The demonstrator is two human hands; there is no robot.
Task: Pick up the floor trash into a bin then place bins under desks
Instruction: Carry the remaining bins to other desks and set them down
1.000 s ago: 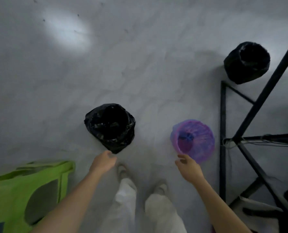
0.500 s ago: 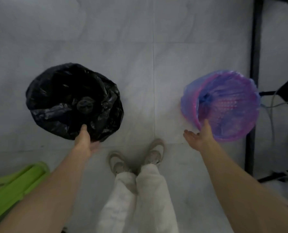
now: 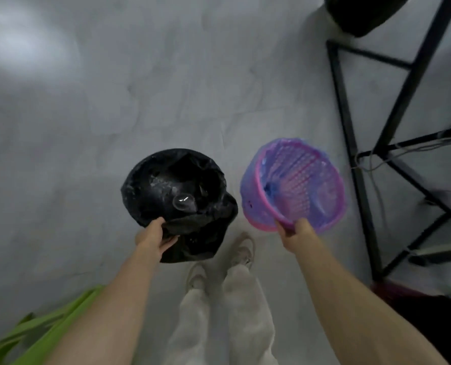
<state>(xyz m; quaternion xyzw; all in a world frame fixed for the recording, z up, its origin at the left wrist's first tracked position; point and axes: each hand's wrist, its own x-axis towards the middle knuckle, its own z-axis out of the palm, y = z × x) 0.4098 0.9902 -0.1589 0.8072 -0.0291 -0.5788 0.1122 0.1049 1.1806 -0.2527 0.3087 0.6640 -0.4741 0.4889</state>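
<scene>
Just past the L hand (image 3: 153, 237) sits the black bin (image 3: 177, 180). The thumb is on top of the near rim and the fingers are tucked under a loose bag fold, so the hand is clamped on rim + bag. Inside, right ahead of the thumb, lies a clear bit of trash (image 3: 183, 202), prob. a plastic cup or lid, can't tell which. R hand (image 3: 295, 233) is curled round the near rim of the purple bin (image 3: 295, 183), which tips its mouth toward the camera. A thin liner shows inside; otherwise it looks empty. Both bins seem off the floor (image 3: 87, 114), but w/ the blur that's a judgement.

Step in hand, I'd say, is carrying both to the desks. A black desk frame (image 3: 346, 127) stands just beyond the purple bin on the R hand's outer side, w/ cables (image 3: 416, 146) strung along a bar. Another black bin (image 3: 361, 14) is far ahead of the R hand, past the frame corner.

To do it well:
- L grip should catch the hard rim, not just bag, or the bag may slip & dump the trash. Hold that bin level.
- Swing the purple one low btwn the bars, clear of the cables, and set it flat before letting go.
- Mind the green plastic thing (image 3: 48, 335) behind the L forearm.

No brand, label or writing is readable anywhere.
</scene>
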